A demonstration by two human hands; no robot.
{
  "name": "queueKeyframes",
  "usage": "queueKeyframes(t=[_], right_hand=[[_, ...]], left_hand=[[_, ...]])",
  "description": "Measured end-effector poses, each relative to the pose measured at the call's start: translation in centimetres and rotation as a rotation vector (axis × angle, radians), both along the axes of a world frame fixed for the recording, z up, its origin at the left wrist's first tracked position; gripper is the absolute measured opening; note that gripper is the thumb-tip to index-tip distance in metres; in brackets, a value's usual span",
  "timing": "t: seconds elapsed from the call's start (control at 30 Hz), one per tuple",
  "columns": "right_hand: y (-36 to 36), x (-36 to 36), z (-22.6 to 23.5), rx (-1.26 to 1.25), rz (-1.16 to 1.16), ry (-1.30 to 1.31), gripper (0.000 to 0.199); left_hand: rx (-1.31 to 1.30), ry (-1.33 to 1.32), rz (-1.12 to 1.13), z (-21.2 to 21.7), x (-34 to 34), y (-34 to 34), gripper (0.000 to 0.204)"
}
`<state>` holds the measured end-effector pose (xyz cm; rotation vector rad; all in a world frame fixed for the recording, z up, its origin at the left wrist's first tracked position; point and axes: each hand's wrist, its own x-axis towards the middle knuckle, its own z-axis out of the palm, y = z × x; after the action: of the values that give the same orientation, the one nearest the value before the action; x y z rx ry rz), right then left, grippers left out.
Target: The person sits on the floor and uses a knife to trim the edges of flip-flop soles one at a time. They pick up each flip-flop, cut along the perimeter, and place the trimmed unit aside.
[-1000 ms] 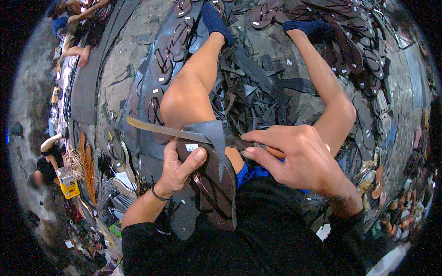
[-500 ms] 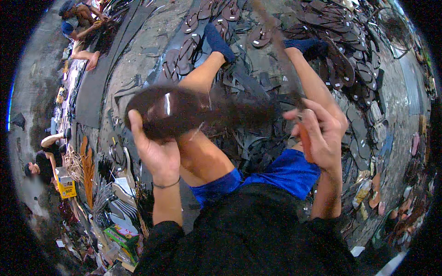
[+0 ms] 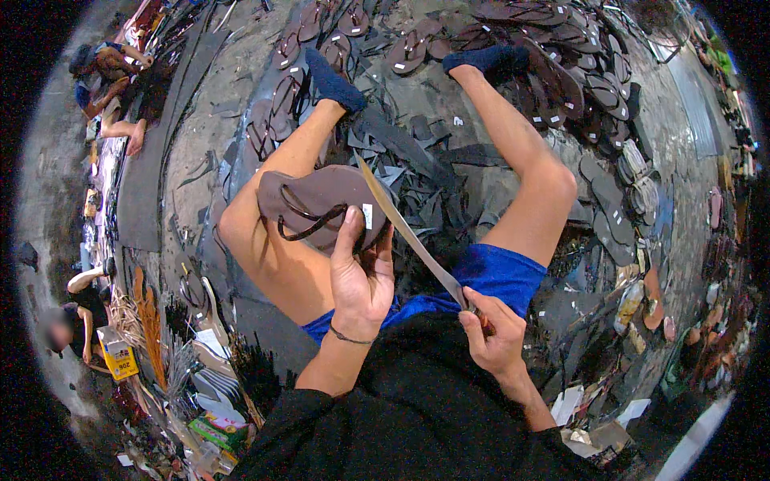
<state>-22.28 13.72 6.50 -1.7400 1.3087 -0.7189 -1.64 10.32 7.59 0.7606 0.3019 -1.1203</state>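
My left hand (image 3: 361,284) is closed on the near end of a brown flip-flop (image 3: 333,186), its thumb over the sole's top face. Glossy dark straps loop across the sole, and a small white label sits near the gripped end. In my right hand (image 3: 495,327) is a long curved knife (image 3: 417,244), held by its handle, which my fingers mostly cover. The blade slants up and left, its tip beside the flip-flop's right edge. Whether blade and sole touch I cannot tell.
Dark rubber scraps (image 3: 421,200) lie between my legs. Many brown flip-flops (image 3: 553,84) spread past my feet. At left are a yellow box (image 3: 119,357), bundled strips (image 3: 149,317) and two other people (image 3: 108,76), (image 3: 84,321). Assorted pieces (image 3: 650,301) litter the right side.
The flip-flop has turned and moved right and closer to my body, now showing its strapped face. The knife has swung down and left, its tip now by the sole. Both hands have kept their hold.
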Motion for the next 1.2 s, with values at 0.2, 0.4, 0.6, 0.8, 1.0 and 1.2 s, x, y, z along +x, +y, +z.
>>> queueKeyframes(t=[0.2,0.4,0.6,0.8,1.0,1.2], right_hand=[[-0.2,0.6,1.7,-0.015,0.055,0.085,0.028],[-1.2,2.7,2.3,0.013,0.083,0.098,0.024],[-2.7,6.2,1.8,-0.005,0.135,0.008,0.025],[-6.0,9.0,-2.0,0.474,0.208,-0.287,0.027],[-9.1,8.0,-4.2,0.682,0.078,-0.269,0.031],[-19.1,0.0,1.4,0.31,-0.324,-0.775,0.04]], left_hand=[[0.198,-0.073,-0.088,-1.7,0.4,3.2,0.019],[0.155,-0.096,-0.14,-3.9,-0.3,6.5,0.02],[0.139,-0.177,-0.202,-4.5,0.5,8.4,0.029],[0.084,-0.204,-0.306,-3.9,1.2,9.8,0.038],[0.169,-0.378,-0.631,-5.1,2.8,7.2,0.044],[-0.14,-0.497,-0.139,-2.4,12.0,6.8,0.032]])
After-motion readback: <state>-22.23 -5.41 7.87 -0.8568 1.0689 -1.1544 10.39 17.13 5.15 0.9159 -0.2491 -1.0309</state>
